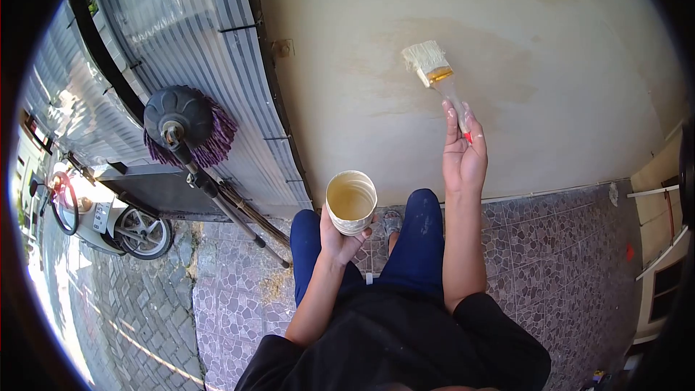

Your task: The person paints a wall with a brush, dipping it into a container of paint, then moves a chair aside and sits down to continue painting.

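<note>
My right hand (464,156) grips a paintbrush (449,90) by its pale handle, with paint specks on the fingers. Thick cream paint coats the bristles, which are raised in front of the cream wall (347,72). Around the brush, a darker, damp-looking patch (499,65) spreads over the wall. My left hand (339,240) is wrapped round a cream-coloured cup (352,203) above my lap. Its opening faces up, and some yellowish paint shows inside with streaks along the inner sides.
A purple mop (190,127) leans head-up at the left, beside a corrugated panel (188,22). Beyond it a scooter (108,217) is parked on grey paving (156,304). Stone-patterned tiles (536,268) run along the wall's foot. Pale pipes (662,252) stick out at the right.
</note>
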Demonstrator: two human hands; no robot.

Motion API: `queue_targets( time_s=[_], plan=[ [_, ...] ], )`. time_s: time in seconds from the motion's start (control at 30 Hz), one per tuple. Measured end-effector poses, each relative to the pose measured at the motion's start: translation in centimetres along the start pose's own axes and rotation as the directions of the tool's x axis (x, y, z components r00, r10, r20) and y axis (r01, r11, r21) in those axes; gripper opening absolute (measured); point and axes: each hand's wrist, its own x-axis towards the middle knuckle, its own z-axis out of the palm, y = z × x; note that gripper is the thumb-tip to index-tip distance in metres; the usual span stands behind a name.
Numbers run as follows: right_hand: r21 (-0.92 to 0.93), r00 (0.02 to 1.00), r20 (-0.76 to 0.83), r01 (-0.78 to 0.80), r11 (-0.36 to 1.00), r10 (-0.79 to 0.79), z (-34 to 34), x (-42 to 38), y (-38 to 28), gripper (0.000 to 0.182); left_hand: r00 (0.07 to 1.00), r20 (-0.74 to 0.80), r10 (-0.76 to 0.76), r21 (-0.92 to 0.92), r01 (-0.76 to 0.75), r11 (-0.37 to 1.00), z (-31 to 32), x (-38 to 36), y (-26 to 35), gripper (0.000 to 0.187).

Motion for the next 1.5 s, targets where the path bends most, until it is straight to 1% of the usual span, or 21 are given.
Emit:
queue_targets(
  time_s=[0.07, 0.13, 0.17, 0.23, 0.27, 0.3, 0.33, 0.37, 0.4, 0.43, 0.47, 0.53, 0.57, 0.7, 0.77, 0.83, 0.9, 1.07, 1.3, 1.37, 1.5],
  plan=[
    [0.01, 0.998, 0.066, 0.017, 1.0, -0.017, 2.9, 0.0, -0.4, 0.039, 1.0, 0.011, 0.002, -0.007, -0.002, 1.0, 0.0, -0.1, 0.2, 0.058],
    [-0.08, 0.967, 0.244, 0.101, 0.992, -0.078, 5.5, 0.4, -0.4, 0.046, 1.0, 0.02, 0.007, -0.016, -0.006, 1.0, 0.1, -0.4, 0.3, 0.059],
    [-0.078, 0.966, 0.247, 0.103, 0.992, -0.081, 6.4, 0.9, -0.2, 0.046, 1.0, 0.018, 0.012, -0.016, -0.012, 1.0, 0.2, -0.5, 0.4, 0.059],
    [-0.241, 0.887, 0.44, 0.268, 0.933, -0.141, 8.1, 2.2, 0.3, 0.048, 1.0, 0.017, 0.021, -0.015, -0.021, 1.0, 0.3, -0.6, 0.6, 0.059],
    [-0.238, 0.885, 0.444, 0.268, 0.934, -0.141, 8.9, 2.9, 0.3, 0.048, 1.0, 0.016, 0.025, 0.0, -0.025, 1.0, 0.4, -0.6, 0.7, 0.059],
    [-0.452, 0.742, 0.604, 0.62, 0.641, -0.292, 9.6, 3.6, 0.2, 0.048, 0.999, 0.012, 0.029, 0.015, -0.03, 0.999, 0.4, -0.6, 0.8, 0.06],
    [-0.51, 0.544, 0.776, 0.839, 0.189, -0.32, 10.2, 4.5, 0.2, 0.051, 0.999, 0.012, 0.033, 0.014, -0.034, 0.999, 0.7, -0.7, 0.9, 0.06],
    [-0.506, 0.54, 0.779, 0.841, 0.191, -0.319, 10.7, 5.9, 0.4, 0.051, 0.999, -0.016, 0.042, 0.065, -0.041, 0.997, 1.0, -0.7, 1.0, 0.061],
    [-0.361, 0.321, 0.903, 0.928, -0.096, -0.287, 11.3, 7.5, 0.8, 0.053, 0.998, -0.043, 0.051, 0.116, -0.045, 0.992, 1.3, -0.5, 1.1, 0.063],
    [-0.166, 0.104, 0.977, 0.916, -0.364, -0.184, 11.9, 8.7, 1.0, 0.055, 0.998, -0.043, 0.052, 0.112, -0.047, 0.993, 1.6, -0.4, 1.1, 0.063],
    [-0.163, 0.102, 0.978, 0.917, -0.364, -0.181, 12.5, 9.8, 1.1, 0.055, 0.998, -0.041, 0.056, 0.104, -0.052, 0.993, 1.8, -0.3, 1.1, 0.062],
    [0.194, -0.171, 0.981, 0.779, -0.597, 0.096, 13.8, 11.5, 1.0, 0.056, 0.997, -0.043, 0.057, 0.093, -0.053, 0.994, 1.7, 0.0, 1.1, 0.061],
    [0.256, -0.195, 0.967, 0.715, -0.651, 0.167, 14.1, 12.6, 1.3, 0.053, 0.998, -0.036, 0.049, 0.09, -0.046, 0.995, 1.6, 0.3, 1.1, 0.061],
    [0.346, -0.204, 0.937, 0.659, -0.668, 0.284, 14.8, 14.3, 2.1, 0.049, 0.998, -0.05, 0.035, 0.069, -0.031, 0.997, 1.2, 0.5, 0.7, 0.059],
    [0.337, -0.15, 0.936, 0.642, -0.688, 0.319, 14.5, 14.7, 2.5, 0.047, 0.998, -0.061, 0.022, 0.071, -0.017, 0.997, 0.7, 0.6, 0.7, 0.058],
    [0.31, -0.122, 0.942, 0.67, -0.675, 0.311, 14.8, 14.1, 2.6, 0.049, 0.997, -0.075, 0.002, 0.077, 0.004, 0.997, 0.0, 0.7, 0.5, 0.058],
    [0.282, -0.098, 0.949, 0.694, -0.663, 0.3, 15.2, 14.0, 2.7, 0.051, 0.999, -0.044, 0.01, -0.021, -0.011, 1.0, -0.8, 0.9, 0.4, 0.059],
    [0.227, -0.062, 0.964, 0.701, -0.676, 0.26, 15.8, 14.6, 2.7, 0.058, 0.997, -0.074, 0.016, 0.007, -0.016, 1.0, -1.0, 1.3, 0.3, 0.059],
    [0.252, -0.097, 0.961, 0.696, -0.672, 0.26, 14.5, 15.8, -0.2, 0.062, 0.999, -0.033, 0.006, 0.004, -0.006, 1.0, -0.6, 2.0, 0.3, 0.058],
    [0.243, -0.018, 0.951, 0.66, -0.71, 0.309, 13.7, 15.5, -1.8, 0.065, 0.999, -0.039, 0.005, 0.008, -0.005, 1.0, -0.8, 1.9, 0.2, 0.058],
    [0.22, 0.051, 0.944, 0.638, -0.738, 0.326, 11.1, 15.4, -5.5, 0.069, 0.999, -0.038, -0.018, 0.013, 0.019, 1.0, -1.0, 1.8, 0.1, 0.058]
  ],
)
